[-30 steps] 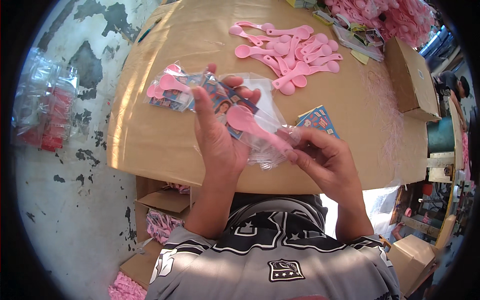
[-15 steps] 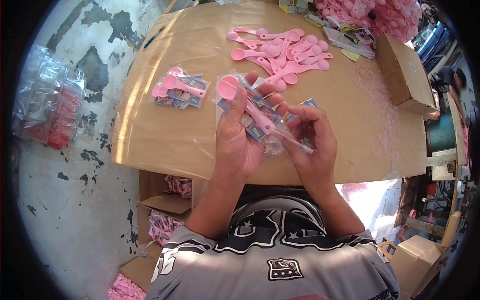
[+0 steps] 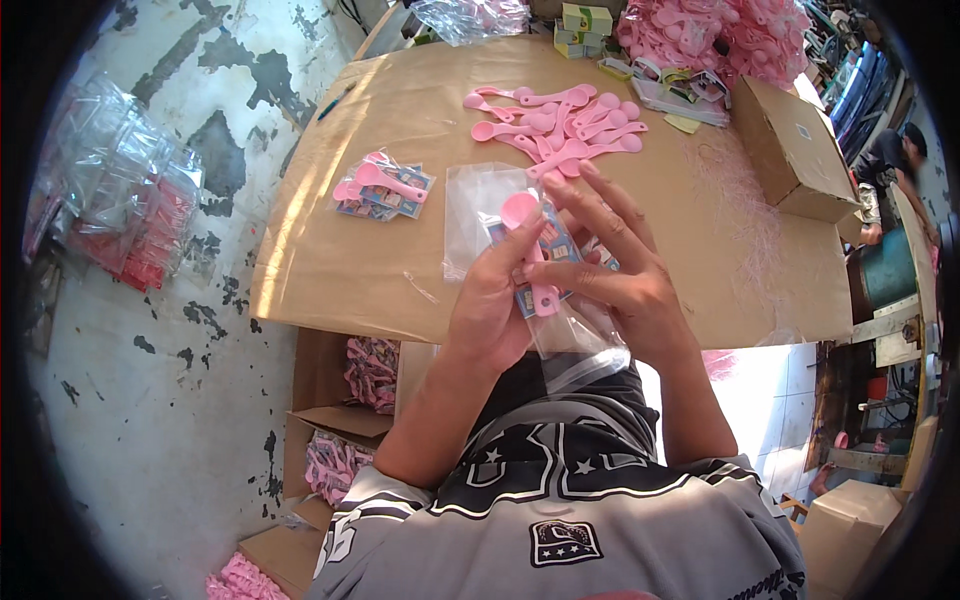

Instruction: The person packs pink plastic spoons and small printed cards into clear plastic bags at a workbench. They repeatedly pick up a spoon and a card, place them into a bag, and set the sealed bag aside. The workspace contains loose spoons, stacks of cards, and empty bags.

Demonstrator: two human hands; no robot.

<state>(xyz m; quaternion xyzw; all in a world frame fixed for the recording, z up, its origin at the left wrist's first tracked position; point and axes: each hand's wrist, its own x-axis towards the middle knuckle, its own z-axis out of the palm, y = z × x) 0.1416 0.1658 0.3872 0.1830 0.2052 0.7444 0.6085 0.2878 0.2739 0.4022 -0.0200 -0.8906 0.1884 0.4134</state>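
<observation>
My left hand (image 3: 497,310) is closed on a pink measuring spoon (image 3: 520,208), its thumb pressing the handle. Behind the spoon lies a blue printed card (image 3: 556,240). Fingers of my right hand (image 3: 640,290) reach across from the other side, one fingertip at the spoon's handle, others stretched toward the far side; its thumb is hidden. A clear plastic bag (image 3: 585,355) hangs below the hands over the table's near edge. Another clear sheet or bag (image 3: 475,215) lies flat beyond my left hand. More blue cards (image 3: 600,255) show partly behind my right fingers.
Pink spoons (image 3: 570,120) lie heaped beyond my hands. Left of them is a small pile of bagged spoons with cards (image 3: 385,185). A cardboard box (image 3: 795,150) stands at the right, bulging bags of pink spoons (image 3: 710,35) at the back. Another person (image 3: 895,165) is far right.
The spoon and card have shifted rightward, and the spoon now stands more upright. My right hand has come over them, and clear plastic now hangs below. The view has shifted slightly.
</observation>
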